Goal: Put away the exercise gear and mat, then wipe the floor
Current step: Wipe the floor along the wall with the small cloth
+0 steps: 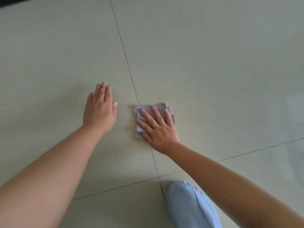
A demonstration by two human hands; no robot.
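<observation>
Pressing flat on the cloth (153, 120): right hand (158, 129), fingers spread and straight, palm down, not curled round it. Cloth is a small folded purple-grey pad, lying on the floor (213, 63) just right of centre frame, straddling a dark grout line (125, 53) that runs from top centre down toward bottom centre. Cloth's far edge and left strip show beyond the fingers; the rest is under the hand. Left hand (100, 111) is left of centre, released, fingers straight and together, palm down at the floor; cannot tell if it touches. It sits near the cloth but apart from it, holding nothing. Both bare forearms come in from the bottom corners. Knee (189, 206) in light blue fabric at bottom centre-right, below the right forearm. Floor is pale glossy tile; a second grout line crosses low in frame.
</observation>
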